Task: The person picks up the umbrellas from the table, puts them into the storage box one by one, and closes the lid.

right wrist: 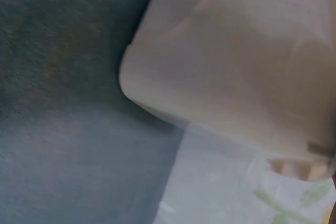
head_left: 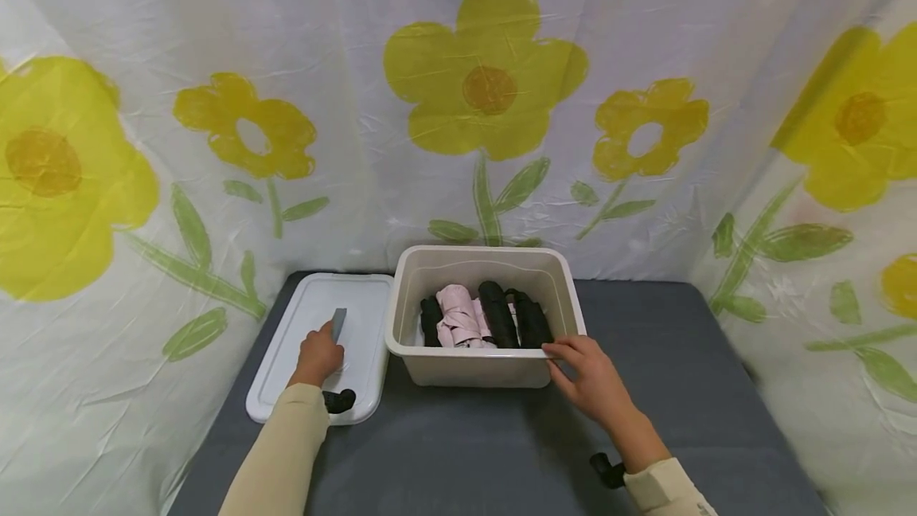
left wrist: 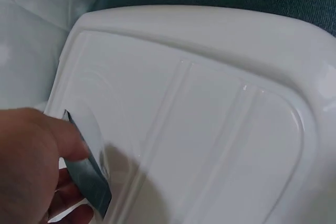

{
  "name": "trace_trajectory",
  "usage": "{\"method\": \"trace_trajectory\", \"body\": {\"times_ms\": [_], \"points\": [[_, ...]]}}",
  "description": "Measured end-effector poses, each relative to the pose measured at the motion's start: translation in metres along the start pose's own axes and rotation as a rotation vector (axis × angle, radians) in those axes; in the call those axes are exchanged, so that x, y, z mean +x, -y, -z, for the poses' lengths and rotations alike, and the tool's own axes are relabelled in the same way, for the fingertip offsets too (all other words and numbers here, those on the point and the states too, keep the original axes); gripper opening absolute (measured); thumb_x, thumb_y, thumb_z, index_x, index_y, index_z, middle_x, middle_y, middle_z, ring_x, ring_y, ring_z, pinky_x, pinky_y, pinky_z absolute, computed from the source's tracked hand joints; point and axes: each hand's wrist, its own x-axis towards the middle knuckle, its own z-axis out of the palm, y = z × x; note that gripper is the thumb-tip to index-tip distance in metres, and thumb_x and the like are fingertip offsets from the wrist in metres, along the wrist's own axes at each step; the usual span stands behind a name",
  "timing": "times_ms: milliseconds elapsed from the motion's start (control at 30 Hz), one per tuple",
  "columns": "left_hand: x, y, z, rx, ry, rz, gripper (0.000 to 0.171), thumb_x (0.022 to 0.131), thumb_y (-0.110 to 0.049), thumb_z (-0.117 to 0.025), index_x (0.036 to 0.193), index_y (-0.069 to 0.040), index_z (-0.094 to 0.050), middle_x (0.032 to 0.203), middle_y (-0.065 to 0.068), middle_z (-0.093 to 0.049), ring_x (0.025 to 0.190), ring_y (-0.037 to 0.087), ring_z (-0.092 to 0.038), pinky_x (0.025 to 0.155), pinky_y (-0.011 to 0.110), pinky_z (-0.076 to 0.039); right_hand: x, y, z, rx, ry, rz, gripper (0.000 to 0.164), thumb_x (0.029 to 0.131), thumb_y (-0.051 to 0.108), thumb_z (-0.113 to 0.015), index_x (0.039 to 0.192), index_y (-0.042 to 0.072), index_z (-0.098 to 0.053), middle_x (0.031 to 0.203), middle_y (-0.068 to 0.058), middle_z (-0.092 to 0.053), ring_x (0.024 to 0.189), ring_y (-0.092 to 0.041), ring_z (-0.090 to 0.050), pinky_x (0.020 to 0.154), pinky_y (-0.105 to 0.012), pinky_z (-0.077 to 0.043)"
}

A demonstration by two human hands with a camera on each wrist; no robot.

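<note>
In the head view, my left hand is over the white lid, which lies flat on the left of the table. Its thumb and fingers pinch a flat grey strip, seen close in the left wrist view with its lower end near the lid's surface. My right hand grips the front right corner of the beige storage bin, fingers over the rim and thumb lower on the outside. Inside stand rolled bundles that look like folded umbrellas, pink ones and black ones, side by side.
A dark grey cloth covers the table. White sheeting with painted yellow flowers hangs close behind the bin and lid and along both sides. The lid's right edge is up against the bin. Black wrist cameras sit on both wrists.
</note>
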Motion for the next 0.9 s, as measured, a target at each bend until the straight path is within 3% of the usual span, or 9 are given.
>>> {"method": "trace_trajectory", "body": {"times_ms": [67, 167, 267, 367, 500, 900], "points": [[0.002, 0.000, -0.003, 0.010, -0.015, 0.015, 0.057, 0.088, -0.006, -0.044, 0.141, 0.012, -0.035, 0.123, 0.044, -0.046, 0.114, 0.058, -0.046, 0.094, 0.063, -0.041, -0.004, -0.002, -0.004, 0.008, -0.054, 0.035, 0.029, 0.073, 0.010, -0.081, 0.102, 0.009, -0.074, 0.096, -0.007, -0.064, 0.087, -0.025, -0.060, 0.070, -0.042, -0.052], [0.005, 0.001, -0.007, 0.025, -0.054, 0.040, 0.050, 0.088, -0.006, -0.044, 0.133, 0.014, -0.043, 0.115, 0.042, -0.048, 0.108, 0.058, -0.048, 0.087, 0.063, -0.043, -0.008, -0.005, -0.012, 0.039, -0.123, 0.053, 0.021, 0.088, 0.020, -0.070, 0.104, 0.007, -0.073, 0.097, -0.008, -0.064, 0.088, -0.025, -0.059, 0.073, -0.041, -0.050], [0.008, 0.003, -0.011, 0.054, -0.114, 0.049, 0.041, 0.087, -0.006, -0.045, 0.120, 0.017, -0.050, 0.106, 0.041, -0.051, 0.100, 0.057, -0.051, 0.079, 0.063, -0.046, -0.009, -0.005, -0.021, 0.079, -0.197, 0.054, 0.029, 0.097, 0.028, -0.055, 0.103, 0.005, -0.072, 0.096, -0.009, -0.063, 0.090, -0.027, -0.058, 0.079, -0.042, -0.047], [0.008, 0.002, -0.014, 0.069, -0.158, 0.039, 0.035, 0.087, -0.006, -0.047, 0.109, 0.019, -0.053, 0.099, 0.040, -0.052, 0.093, 0.057, -0.053, 0.074, 0.062, -0.046, -0.010, -0.004, -0.028, 0.099, -0.272, 0.063, 0.030, 0.097, 0.028, -0.052, 0.101, 0.005, -0.071, 0.094, -0.009, -0.063, 0.089, -0.028, -0.058, 0.082, -0.041, -0.044], [0.007, 0.006, -0.013, 0.050, -0.170, 0.037, 0.037, 0.084, -0.008, -0.051, 0.107, 0.021, -0.053, 0.096, 0.040, -0.051, 0.090, 0.056, -0.053, 0.074, 0.061, -0.044, -0.008, -0.002, -0.035, 0.116, -0.336, 0.065, 0.026, 0.094, 0.024, -0.055, 0.098, 0.004, -0.072, 0.092, -0.010, -0.064, 0.088, -0.029, -0.058, 0.084, -0.040, -0.042], [-0.003, 0.007, 0.003, 0.021, -0.151, 0.031, 0.041, 0.081, -0.011, -0.052, 0.106, 0.022, -0.054, 0.095, 0.040, -0.052, 0.089, 0.055, -0.053, 0.076, 0.059, -0.042, -0.010, -0.002, -0.040, 0.127, -0.375, 0.031, 0.023, 0.089, 0.018, -0.056, 0.098, 0.004, -0.072, 0.092, -0.011, -0.063, 0.090, -0.031, -0.057, 0.087, -0.041, -0.040]]}}
